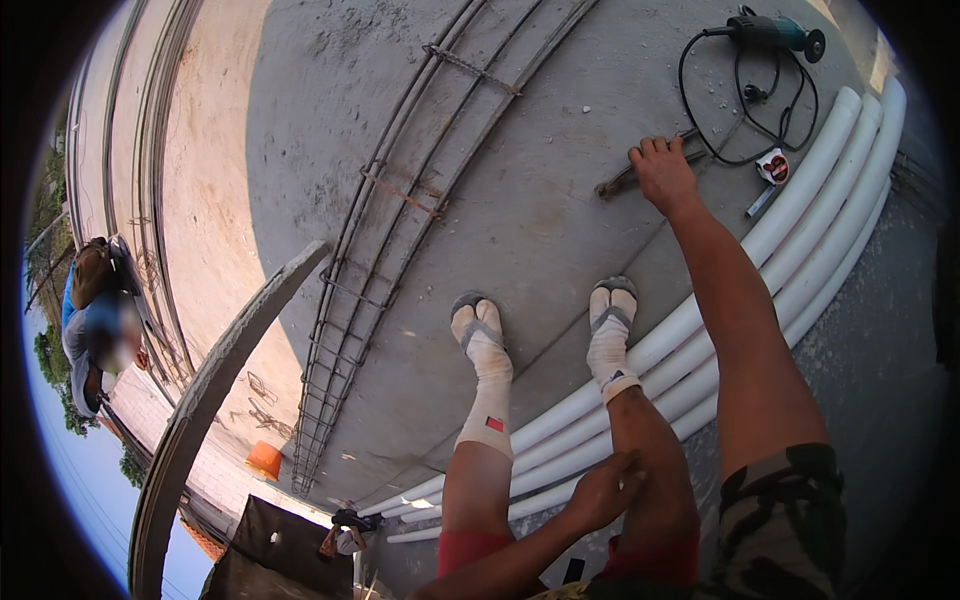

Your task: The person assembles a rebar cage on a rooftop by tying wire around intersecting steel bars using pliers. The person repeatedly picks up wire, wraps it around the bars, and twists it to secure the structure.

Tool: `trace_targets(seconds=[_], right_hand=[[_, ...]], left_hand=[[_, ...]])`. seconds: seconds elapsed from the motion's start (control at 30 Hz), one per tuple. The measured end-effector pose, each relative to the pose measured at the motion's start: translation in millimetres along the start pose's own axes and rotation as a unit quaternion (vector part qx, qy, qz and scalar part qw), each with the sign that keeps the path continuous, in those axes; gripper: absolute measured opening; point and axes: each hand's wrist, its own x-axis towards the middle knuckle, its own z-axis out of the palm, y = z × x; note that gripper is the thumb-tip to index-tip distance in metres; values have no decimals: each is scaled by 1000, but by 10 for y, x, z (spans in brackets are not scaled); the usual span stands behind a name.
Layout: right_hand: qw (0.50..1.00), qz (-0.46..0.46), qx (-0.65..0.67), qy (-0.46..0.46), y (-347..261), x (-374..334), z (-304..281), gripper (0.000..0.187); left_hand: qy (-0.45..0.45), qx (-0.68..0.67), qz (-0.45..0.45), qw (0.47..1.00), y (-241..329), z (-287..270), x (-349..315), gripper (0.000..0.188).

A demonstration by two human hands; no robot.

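My right hand (665,176), arm stretched forward, is closed around dark, rusty metal pincers (617,186) low over the grey concrete floor. Two handle ends stick out beyond its fingers on the right; the palm covers the middle. My left hand (606,492) is curled beside my right knee, fingers bent together. Whether anything lies inside that hand is hidden. To the right of the pincers is the looped black cord of a teal angle grinder (770,33), which lies on the floor at the far right.
Long white pipes (690,320) run behind my sandalled feet. A rebar cage (390,215) stretches along the floor ahead on the left. A curved grey strip (215,390) rises at left. Other people (95,320) and an orange bucket (263,460) are farther off. A small roll (772,166) lies near the cord.
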Motion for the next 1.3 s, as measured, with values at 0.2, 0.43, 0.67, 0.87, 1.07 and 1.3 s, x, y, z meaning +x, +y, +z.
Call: trace_targets(seconds=[0.2, 0.43, 0.67, 0.87, 1.07, 1.3], right_hand=[[991, -121, -11, -51, -21, 44, 31, 17], [968, -42, 237, -67, -272, -666, -188, 14], [832, -160, 387, -363, -669, -1867, -2099, 32], [817, -87, 455, -343, -1075, -2765, -3288, 31], [832, -37, 445, -328, -1255, -3188, -4020, 33], [652, 48, 660, -371, -1940, -3815, -2981, 28]], left_hand=[[15, -34, -52, 998, 2, -108, 100, 46], [57, -141, -84, 985, 16, -247, 246, 46], [204, -399, -13, 894, -92, -339, 87, 56], [292, -530, 93, 791, 329, -117, -651, 36], [292, -621, 92, 722, 262, -134, -1075, 29], [216, -719, 70, 657, -487, -195, -1106, 26]])
